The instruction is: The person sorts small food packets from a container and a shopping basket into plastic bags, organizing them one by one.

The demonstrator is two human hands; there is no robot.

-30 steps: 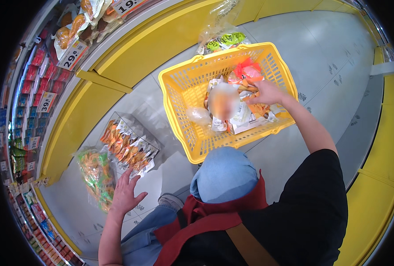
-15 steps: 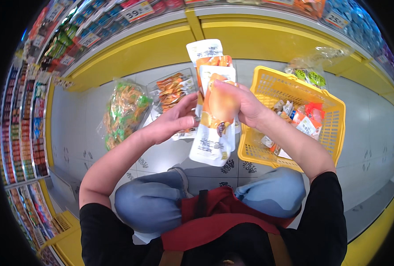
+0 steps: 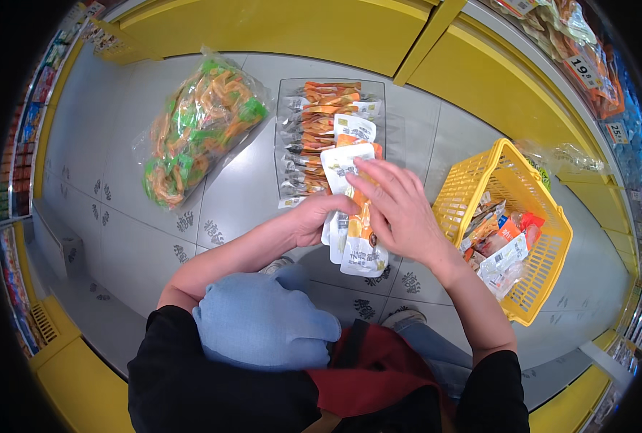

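Several white-and-orange snack pouches (image 3: 361, 251) overlap in a loose stack in front of me. My left hand (image 3: 319, 220) is closed on their left edge, with the thumb on top and the other fingers underneath. Over the stack's right side, my right hand (image 3: 405, 209) lies with its fingers stretched out, touching the upper face of the pouches. Just beyond is a clear plastic tray (image 3: 380, 92) on the floor, holding a packed row of similar orange-and-white pouches (image 3: 321, 137). The stack hides its near right part.
At left on the tiled floor (image 3: 129, 224) lies a large clear bag (image 3: 202, 126) of green-and-orange packets. A yellow basket (image 3: 545, 292) with mixed snack packets (image 3: 505, 249) stands at right, a crumpled clear bag (image 3: 577, 157) behind it. Yellow shelf bases (image 3: 278, 32) run along the far side.
My view has turned, and the pouches are now lower, nearer my knees. My left hand, apart from them before, has closed on their edge. My right hand has loosened its grip and stretched its fingers over them.
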